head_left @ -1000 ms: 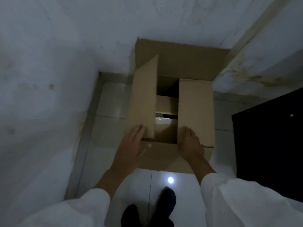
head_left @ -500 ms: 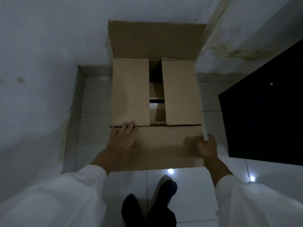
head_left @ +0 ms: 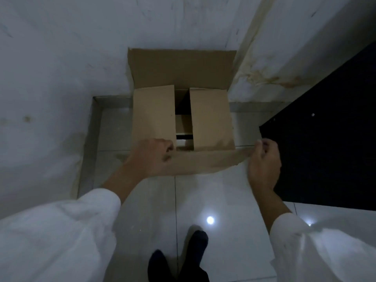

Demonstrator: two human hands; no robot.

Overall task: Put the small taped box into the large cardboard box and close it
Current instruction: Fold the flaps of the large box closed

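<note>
The large cardboard box (head_left: 211, 119) stands on the floor in a wall corner. Its left and right side flaps lie folded flat with a gap between them. Through that gap a strip of the small taped box (head_left: 183, 126) shows inside. The far flap (head_left: 181, 68) stands up against the wall. The near flap (head_left: 205, 161) is raised toward me. My left hand (head_left: 151, 156) grips the near flap's left end and my right hand (head_left: 264, 159) pinches its right corner.
White walls close in on the left and behind the box, with a stained pillar (head_left: 284, 58) at the right. A black panel (head_left: 325, 139) stands on the right. Glossy white floor tiles (head_left: 213, 200) lie in front; a dark-socked foot (head_left: 183, 259) is below.
Both side flaps went down flat. My hands left them, took the near flap's two ends and lifted it up off the floor toward the box top.
</note>
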